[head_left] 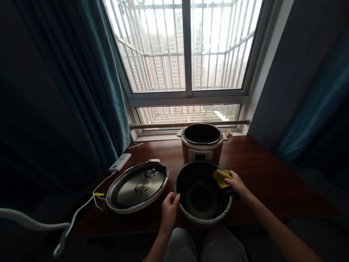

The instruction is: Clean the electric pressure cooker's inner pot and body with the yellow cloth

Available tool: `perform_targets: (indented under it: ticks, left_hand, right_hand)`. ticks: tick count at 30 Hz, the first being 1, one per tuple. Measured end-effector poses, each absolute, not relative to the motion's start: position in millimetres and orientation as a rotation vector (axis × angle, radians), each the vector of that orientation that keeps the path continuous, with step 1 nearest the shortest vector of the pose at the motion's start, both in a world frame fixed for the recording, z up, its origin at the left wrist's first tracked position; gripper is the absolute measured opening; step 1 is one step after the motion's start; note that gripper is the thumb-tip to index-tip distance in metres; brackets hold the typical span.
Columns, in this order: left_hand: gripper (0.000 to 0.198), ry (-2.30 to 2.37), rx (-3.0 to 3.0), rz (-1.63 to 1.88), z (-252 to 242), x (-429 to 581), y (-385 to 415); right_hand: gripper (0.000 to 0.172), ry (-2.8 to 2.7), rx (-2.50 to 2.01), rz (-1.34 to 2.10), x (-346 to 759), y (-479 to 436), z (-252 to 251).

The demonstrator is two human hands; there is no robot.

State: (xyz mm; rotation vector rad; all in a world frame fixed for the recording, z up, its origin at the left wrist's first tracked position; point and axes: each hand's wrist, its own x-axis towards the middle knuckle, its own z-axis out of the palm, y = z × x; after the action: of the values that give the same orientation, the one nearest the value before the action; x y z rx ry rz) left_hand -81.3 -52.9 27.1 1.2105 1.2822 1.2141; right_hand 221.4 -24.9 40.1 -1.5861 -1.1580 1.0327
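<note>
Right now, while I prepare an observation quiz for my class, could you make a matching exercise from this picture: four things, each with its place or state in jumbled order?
Things:
1. Yellow cloth
2. Black inner pot
3. Cooker lid
4. Electric cooker body

Places and states:
A. Stands at the back of the table, nearest the window
B. Held at the rim by the left hand
C. Lies with its metal inner side up
D. Held in the right hand

Right pairs: 1-D, 2-B, 3-C, 4-A
</note>
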Motion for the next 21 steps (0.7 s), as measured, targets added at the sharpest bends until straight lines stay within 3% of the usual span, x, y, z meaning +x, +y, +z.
perform_targets:
  ticks: [9,13,16,21]
  left_hand:
    - [0.036,1.623,1.674,1.008,39.8,-94.7,-63.1]
    - [0.022,1.732,2.092,1.248,52.2,-97.6,-75.1]
    - [0.024,1.415,2.495,1.325,63.5,-90.3,-85.0]
    - [0.025,0.869,2.732,1.022,72.4,-71.5,-96.5]
  right_hand:
    - [0.040,-1.007,-1.448,1.008,238.1,-34.3,46.5]
    - [0.042,-1.042,-1.441,0.899,253.2,-47.3,77.2]
    - [0.038,-1.318,-1.405,0.846,246.7,-62.0,104.5]
    - [0.027,-2.018,-1.342,0.754,206.5,-82.5,114.5]
